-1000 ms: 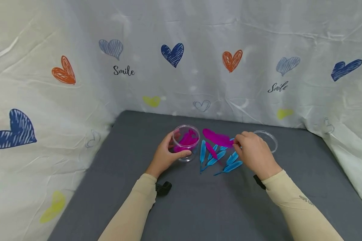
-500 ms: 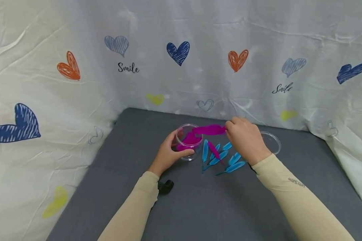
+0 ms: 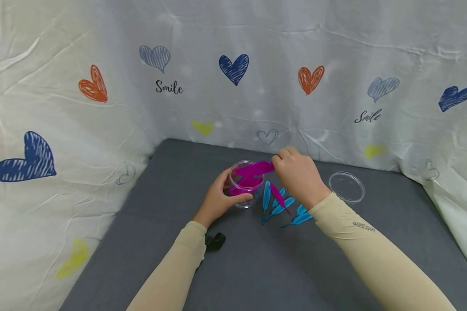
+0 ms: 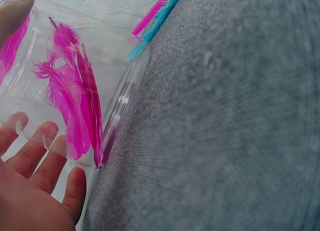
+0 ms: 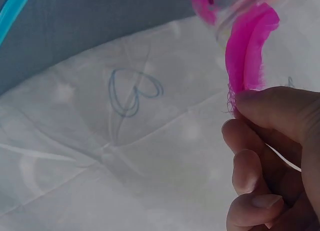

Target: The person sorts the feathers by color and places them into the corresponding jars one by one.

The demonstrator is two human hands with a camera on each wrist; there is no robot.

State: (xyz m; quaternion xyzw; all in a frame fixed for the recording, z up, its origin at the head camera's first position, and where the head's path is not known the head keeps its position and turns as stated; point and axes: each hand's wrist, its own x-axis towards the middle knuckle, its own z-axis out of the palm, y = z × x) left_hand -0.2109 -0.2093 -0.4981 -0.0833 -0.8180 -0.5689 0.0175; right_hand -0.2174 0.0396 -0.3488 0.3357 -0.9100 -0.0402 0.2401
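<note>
My left hand [image 3: 220, 199] grips a clear plastic jar [image 4: 112, 86] from its left side, thumb in front and fingers behind. Several magenta feathers [image 4: 75, 106] lie inside the jar. Between thumb and forefinger, my right hand [image 3: 300, 175] pinches the end of another magenta feather [image 5: 250, 46]; its far end reaches over the jar's mouth. To the right of the jar, several blue feathers [image 3: 266, 196] are spread on the table, with one magenta feather [image 3: 278, 195] lying across them. Some of the blue ones are partly hidden by my right arm.
A round clear lid [image 3: 347, 187] lies on the grey table [image 3: 249, 268] right of my right hand. White cloth with printed hearts [image 3: 233, 69] hangs behind the table and along its sides. A black wrist strap piece [image 3: 215, 242] sticks out beside my left cuff.
My right hand has carried the magenta feather leftward from above the blue feathers to the jar's mouth. The lid has come fully into view. My left hand keeps holding the jar.
</note>
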